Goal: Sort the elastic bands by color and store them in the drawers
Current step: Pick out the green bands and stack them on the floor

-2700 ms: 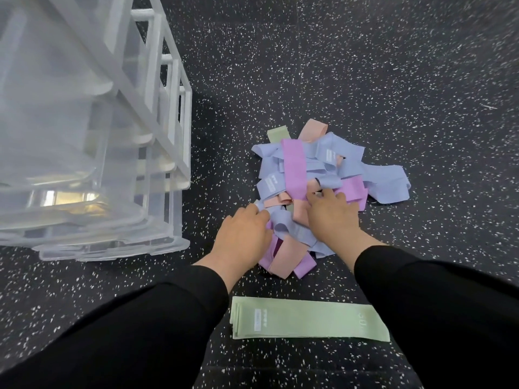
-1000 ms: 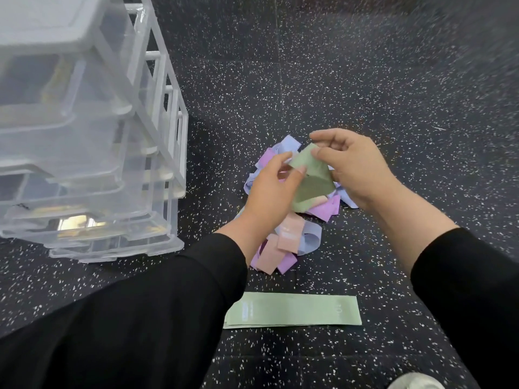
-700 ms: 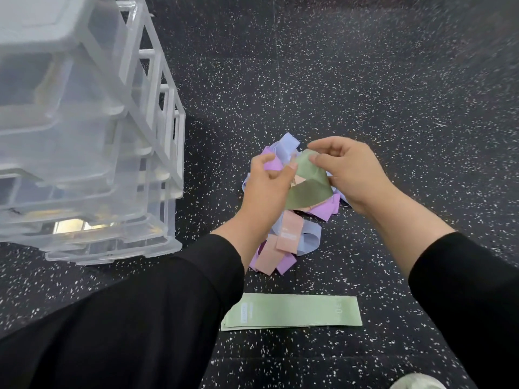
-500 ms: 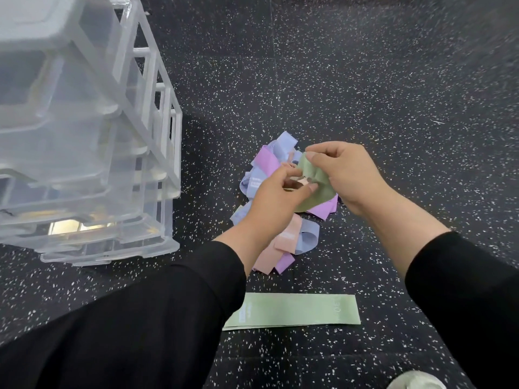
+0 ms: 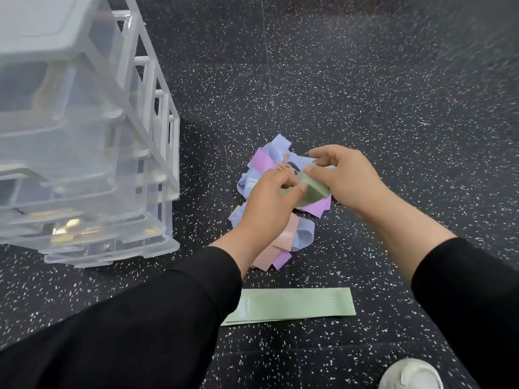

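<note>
Speckled black floor [image 5: 365, 80] carries everything. Both hands, left hand [image 5: 269, 197] and right hand [image 5: 345, 178], pinch a green band [image 5: 316, 189] above the mixed pile [image 5: 280, 220]. A loose grip could drop it back, far from the flat green bands [image 5: 292, 304] and drawers [image 5: 78, 164].

Floor [image 5: 365, 80]: dark, matt, rubber-like, flecked white, faintly grainy. Drawer unit [image 5: 84, 136]: translucent plastic, smooth, slightly glossy, set in an opaque white plastic frame [image 5: 157, 113]. Pile of bands [image 5: 283, 234]: flat woven cloth, matt, in blue, purple and pink. Flat green band [image 5: 292, 304]: same matt cloth, smooth, with pale print. Sleeves [image 5: 140, 318]: black matt fabric. Shoe [image 5: 410, 374]: off-white, material unclear.
</note>
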Tool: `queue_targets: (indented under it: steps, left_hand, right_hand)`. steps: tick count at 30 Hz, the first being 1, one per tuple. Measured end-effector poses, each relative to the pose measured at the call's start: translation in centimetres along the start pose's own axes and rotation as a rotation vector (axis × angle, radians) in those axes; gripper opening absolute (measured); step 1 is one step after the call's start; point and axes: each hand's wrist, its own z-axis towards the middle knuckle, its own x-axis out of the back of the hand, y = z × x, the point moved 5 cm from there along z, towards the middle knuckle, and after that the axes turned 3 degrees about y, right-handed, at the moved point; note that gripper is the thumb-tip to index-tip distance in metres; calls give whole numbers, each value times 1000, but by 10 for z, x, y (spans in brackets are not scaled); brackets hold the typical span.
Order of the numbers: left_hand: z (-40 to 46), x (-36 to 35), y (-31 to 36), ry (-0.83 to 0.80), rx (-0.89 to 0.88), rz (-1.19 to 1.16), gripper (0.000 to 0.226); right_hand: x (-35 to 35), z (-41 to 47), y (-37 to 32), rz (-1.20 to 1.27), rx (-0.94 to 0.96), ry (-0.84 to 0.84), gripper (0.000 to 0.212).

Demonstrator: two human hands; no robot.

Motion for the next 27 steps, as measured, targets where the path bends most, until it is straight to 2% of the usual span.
queue_targets:
  steps: [2,4,7,9,11,14,15,17,19,20,24,27]
  left_hand:
    - [-7,2,6,-17,-12,-58,21]
    - [-13,3,11,-31,8,-112,21]
    - [-20,7,19,-21,14,-145,23]
    - [-23,13,25,-28,5,-117,22]
    - [-27,22,34,-17,-31,-108,20]
    - [-32,36,48,16,-88,-162,7]
    - [-35,37,51,-22,-72,-198,11]
    - [-40,36,51,-156,-30,-170,32]
    - [-49,38,51,-215,-39,-59,24]
    - [-53,41,53,-189,-51,-31,16]
    - [-73,54,63,-3,-77,12,19]
    - [-91,56,74,-17,-116,34,5]
  right_hand:
    - [4,-10,-1,-33,2,20,31]
    - [6,-24,-4,13,8,34,23]
    - [6,-44,-8,98,33,-46,30]
    - [8,-55,-17,29,118,-104,19]
    - [17,-58,-27,-58,189,-78,11]
    - [30,-63,-51,-154,245,-65,14]
    - [32,-66,-60,-170,260,-78,13]
    - [37,-72,-76,-209,307,-97,13]
    - [43,-81,-92,-287,344,-114,14]
    - [46,-85,-98,-333,334,-114,15]
    - [59,-104,-119,-510,302,-98,19]
    - [59,-122,-128,-357,299,-139,17]
